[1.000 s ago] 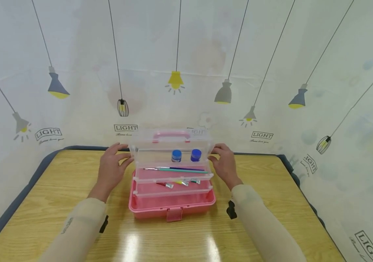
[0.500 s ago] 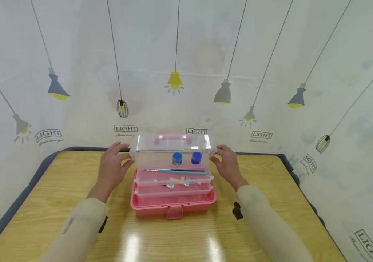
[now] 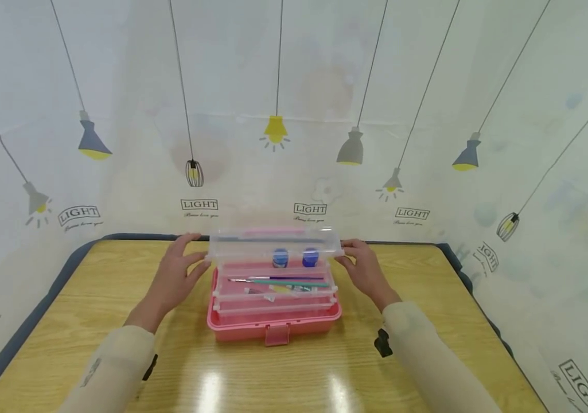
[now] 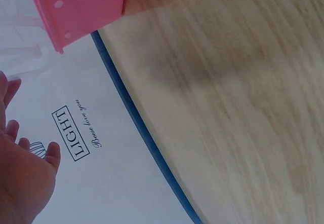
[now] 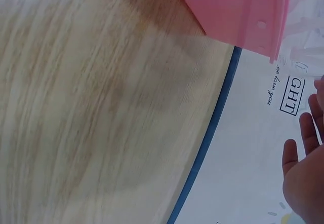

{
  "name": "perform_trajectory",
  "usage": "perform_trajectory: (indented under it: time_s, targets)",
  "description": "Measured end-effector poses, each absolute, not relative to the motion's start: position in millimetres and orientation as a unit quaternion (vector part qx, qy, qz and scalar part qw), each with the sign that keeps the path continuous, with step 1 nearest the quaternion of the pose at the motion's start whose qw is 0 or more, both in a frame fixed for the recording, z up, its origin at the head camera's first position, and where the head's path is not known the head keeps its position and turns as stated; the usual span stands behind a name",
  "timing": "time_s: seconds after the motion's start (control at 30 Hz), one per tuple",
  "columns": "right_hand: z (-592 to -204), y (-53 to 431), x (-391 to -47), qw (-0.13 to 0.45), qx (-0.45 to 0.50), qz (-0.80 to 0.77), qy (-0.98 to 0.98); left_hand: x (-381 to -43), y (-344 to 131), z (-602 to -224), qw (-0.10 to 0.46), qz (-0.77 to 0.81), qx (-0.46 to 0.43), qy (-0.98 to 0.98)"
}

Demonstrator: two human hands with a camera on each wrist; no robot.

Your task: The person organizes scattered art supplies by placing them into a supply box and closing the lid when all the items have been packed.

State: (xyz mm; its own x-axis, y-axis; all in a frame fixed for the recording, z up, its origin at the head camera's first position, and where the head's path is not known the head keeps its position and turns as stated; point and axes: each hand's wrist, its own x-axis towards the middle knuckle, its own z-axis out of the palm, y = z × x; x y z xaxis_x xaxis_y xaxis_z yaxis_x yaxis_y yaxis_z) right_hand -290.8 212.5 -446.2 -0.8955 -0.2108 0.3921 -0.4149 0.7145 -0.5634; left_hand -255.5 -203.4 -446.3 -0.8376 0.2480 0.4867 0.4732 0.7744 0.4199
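Note:
In the head view a pink art box [image 3: 304,327] with a clear hinged lid [image 3: 249,248] and clear tiered trays [image 3: 252,306] stands on the table. My left hand [image 3: 172,280] holds the lid's left end between thumb and fingers. At the right end, my right hand [image 3: 367,274] holds it likewise. The lid is tilted forward over the upper tier, apart from the pink base. Behind its clear plastic show two blue paint jars [image 3: 280,259]. Paintbrushes [image 3: 294,283] lie across a tray, with several paint tubes [image 3: 278,290] below them. Both wrist views show only part of each hand.
The box rests on a wooden table [image 3: 268,378] with a dark blue edge [image 3: 74,258]. Behind it hangs a pale cloth [image 3: 232,143] printed with lamps. The box's pink latch [image 3: 277,334] hangs at the front.
The lid has swung forward and down, held by both hands. The trays have folded lower and closer together, with jars, brushes and tubes sinking along. The pink base has hardly moved.

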Motion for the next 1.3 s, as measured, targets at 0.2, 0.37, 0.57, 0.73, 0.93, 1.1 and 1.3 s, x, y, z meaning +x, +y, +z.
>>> perform_trajectory:
  time_s: [0.2,0.37,0.57,0.73,0.93,1.1,1.3]
  targets:
    - [-456.2,217.5,-285.6,0.166,0.192,0.342,-0.905,-251.7,-205.4,-454.6,0.233,-0.241,-0.205,-0.920]
    - [-463.3,220.0,-284.2,0.154,0.189,0.360,-0.901,-249.3,-206.8,-462.7,0.250,-0.246,-0.210,-0.912]
    - [-471.0,218.7,-284.7,0.156,0.204,0.361,-0.896,-250.0,-206.3,-478.2,0.289,-0.239,-0.218,-0.901]
    - [-475.1,215.8,-282.1,0.167,0.209,0.344,-0.900,-250.8,-202.1,-483.3,0.308,-0.234,-0.219,-0.896]
    - [-480.5,214.5,-277.6,0.190,0.214,0.339,-0.896,-250.9,-194.9,-483.5,0.276,-0.250,-0.212,-0.903]
    - [-482.7,213.5,-277.8,0.191,0.227,0.328,-0.897,-249.3,-193.4,-486.1,0.245,-0.268,-0.186,-0.913]
    - [-481.9,213.6,-281.2,0.165,0.219,0.321,-0.907,-248.5,-196.1,-487.8,0.217,-0.271,-0.172,-0.922]
